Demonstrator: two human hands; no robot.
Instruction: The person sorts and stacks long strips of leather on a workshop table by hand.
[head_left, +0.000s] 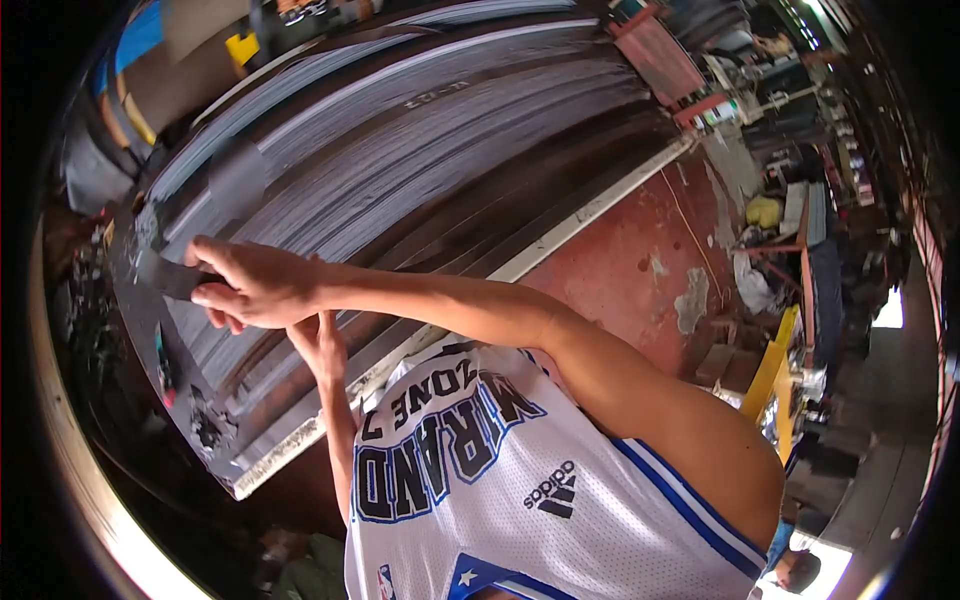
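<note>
My right hand (265, 285) reaches across to the far left of the worktable (590, 205). Its fingers are closed on a dark, flat strip (165, 275) that sticks out past the fingertips. Just below the right wrist is my left hand (318, 345), partly covered by the right forearm, so its fingers are hidden. Long, dark, streaked sheets (430, 150) lie under and beyond both hands. Nearer the table's left corner, a small tool with teal and red parts (164, 365) rests close to some dark scraps (210, 425).
Rolls and sheets of material (190, 50) stand beyond the table at upper left. A red, worn floor (610, 300) runs along the table's edge. On the right are a yellow beam (775, 370) and a cluttered bench (800, 230). Another person (797, 570) is at lower right.
</note>
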